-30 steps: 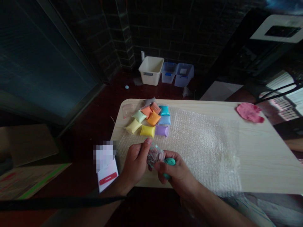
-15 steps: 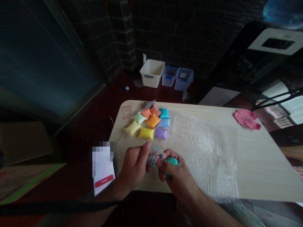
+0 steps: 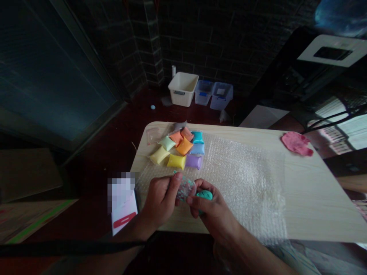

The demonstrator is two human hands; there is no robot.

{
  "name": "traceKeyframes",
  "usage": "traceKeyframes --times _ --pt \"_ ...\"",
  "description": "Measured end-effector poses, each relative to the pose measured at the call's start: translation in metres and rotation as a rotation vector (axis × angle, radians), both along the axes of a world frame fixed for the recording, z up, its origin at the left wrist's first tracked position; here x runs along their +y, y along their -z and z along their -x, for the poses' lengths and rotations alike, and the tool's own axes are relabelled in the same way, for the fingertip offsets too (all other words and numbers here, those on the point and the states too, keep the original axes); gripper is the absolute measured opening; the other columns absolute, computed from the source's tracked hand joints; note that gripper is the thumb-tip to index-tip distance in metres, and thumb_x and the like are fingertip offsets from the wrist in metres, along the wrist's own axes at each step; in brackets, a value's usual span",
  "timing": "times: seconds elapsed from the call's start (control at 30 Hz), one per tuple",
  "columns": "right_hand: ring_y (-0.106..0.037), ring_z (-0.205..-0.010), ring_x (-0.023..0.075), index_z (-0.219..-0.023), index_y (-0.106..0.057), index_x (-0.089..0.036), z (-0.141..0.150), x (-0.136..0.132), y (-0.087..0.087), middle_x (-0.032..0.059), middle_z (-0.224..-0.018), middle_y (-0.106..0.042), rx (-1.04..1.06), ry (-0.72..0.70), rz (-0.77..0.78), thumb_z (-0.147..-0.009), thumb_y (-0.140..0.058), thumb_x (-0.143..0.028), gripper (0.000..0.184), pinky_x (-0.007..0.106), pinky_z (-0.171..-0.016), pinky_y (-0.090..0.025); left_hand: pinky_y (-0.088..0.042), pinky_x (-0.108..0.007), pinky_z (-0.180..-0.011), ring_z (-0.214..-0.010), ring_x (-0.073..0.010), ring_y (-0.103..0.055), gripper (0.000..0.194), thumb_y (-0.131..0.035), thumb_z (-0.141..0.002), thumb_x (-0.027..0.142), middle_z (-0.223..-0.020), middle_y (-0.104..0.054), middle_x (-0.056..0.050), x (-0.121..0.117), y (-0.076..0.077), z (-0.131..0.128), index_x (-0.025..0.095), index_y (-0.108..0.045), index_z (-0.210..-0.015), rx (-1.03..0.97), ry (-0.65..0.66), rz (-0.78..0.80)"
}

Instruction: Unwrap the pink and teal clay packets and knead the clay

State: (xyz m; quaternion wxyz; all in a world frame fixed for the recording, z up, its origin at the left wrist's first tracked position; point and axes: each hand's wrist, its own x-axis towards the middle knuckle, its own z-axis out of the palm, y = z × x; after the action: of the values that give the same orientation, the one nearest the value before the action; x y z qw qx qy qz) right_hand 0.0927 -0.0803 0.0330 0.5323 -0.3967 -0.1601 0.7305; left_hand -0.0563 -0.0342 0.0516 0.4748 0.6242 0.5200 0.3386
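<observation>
Just above the near edge of the table, my left hand (image 3: 160, 200) is closed on a clear plastic packet (image 3: 185, 189) smeared with green bits, its thumb pressed on top. My right hand (image 3: 215, 210) curls around a lump of green modelling clay (image 3: 204, 195). Its thumb and forefinger also touch the packet's right end. Beyond the hands lie several small pillow packs of coloured clay, among them a yellow pack (image 3: 176, 161), a purple pack (image 3: 194, 162) and an orange pack (image 3: 184, 146). Bubble wrap (image 3: 243, 179) is spread beneath and to the right.
A flattened pink clay piece (image 3: 296, 143) lies at the right of the wooden table (image 3: 312, 191). A phone (image 3: 124, 208) with a lit screen is by the left edge. On the floor behind stand a cream bin (image 3: 183, 89) and two clear boxes (image 3: 221, 95).
The view has shifted slightly, so everything sits a little further left. Both hands keep their hold, with small finger movements at the packet's right end.
</observation>
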Motion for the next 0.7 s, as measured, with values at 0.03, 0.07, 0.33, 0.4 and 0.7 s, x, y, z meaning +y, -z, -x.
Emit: traceKeyframes --times 0.03,0.07,0.33,0.4,0.7 --pt "-0.05 -0.049 0.0073 -0.077 -0.066 -0.018 0.0 0.0 0.0 -0.0039 -0.065 -0.065 0.0 -0.014 -0.008 -0.062 -0.093 -0.019 0.031 0.018 -0.046 -0.037 -0.039 -0.028 -0.05 -0.044 -0.018 -0.058 0.056 -0.045 -0.101 0.044 -0.047 -0.061 -0.004 0.0 0.001 0.0 0.022 -0.063 -0.053 -0.001 0.003 0.005" --pt "-0.05 -0.049 0.0072 -0.077 -0.066 -0.018 0.0 0.0 0.001 -0.0038 -0.065 -0.065 0.0 -0.028 -0.017 -0.064 -0.092 -0.02 0.03 0.018 -0.046 -0.038 -0.04 -0.028 -0.05 -0.044 -0.0178 -0.058 0.057 -0.044 -0.102 0.044 -0.047 -0.061 -0.004 0.001 0.001 0.0 0.022 -0.063 -0.053 0.0 0.007 0.008" --pt "-0.05 -0.051 0.0081 -0.078 -0.071 -0.017 -0.003 -0.001 0.007 0.0007 -0.067 -0.071 -0.119 -0.085 -0.054 -0.07 -0.091 -0.026 0.023 0.019 -0.048 -0.038 -0.04 -0.027 -0.05 -0.046 -0.0172 -0.058 0.059 -0.045 -0.102 0.048 -0.047 -0.062 -0.004 0.001 0.002 -0.001 0.021 -0.061 -0.052 -0.013 -0.006 0.05" --pt "-0.051 -0.053 0.0083 -0.078 -0.075 -0.016 -0.005 0.0 0.007 0.0019 -0.07 -0.072 -0.178 -0.112 -0.069 -0.07 -0.091 -0.028 0.021 0.02 -0.049 -0.04 -0.04 -0.026 -0.048 -0.045 -0.0168 -0.058 0.059 -0.045 -0.101 0.051 -0.046 -0.06 -0.003 0.003 0.003 -0.001 0.021 -0.06 -0.052 -0.034 -0.019 0.076" --pt "-0.054 -0.057 0.0087 -0.073 -0.074 -0.018 -0.01 0.0 0.011 0.0012 -0.079 -0.073 -0.194 -0.158 -0.167 -0.072 -0.09 -0.025 0.017 0.019 -0.049 -0.041 -0.042 -0.024 -0.044 -0.041 -0.0154 -0.057 0.063 -0.046 -0.099 0.06 -0.045 -0.061 -0.002 0.008 0.005 -0.001 0.02 -0.062 -0.054 -0.13 -0.041 0.188"
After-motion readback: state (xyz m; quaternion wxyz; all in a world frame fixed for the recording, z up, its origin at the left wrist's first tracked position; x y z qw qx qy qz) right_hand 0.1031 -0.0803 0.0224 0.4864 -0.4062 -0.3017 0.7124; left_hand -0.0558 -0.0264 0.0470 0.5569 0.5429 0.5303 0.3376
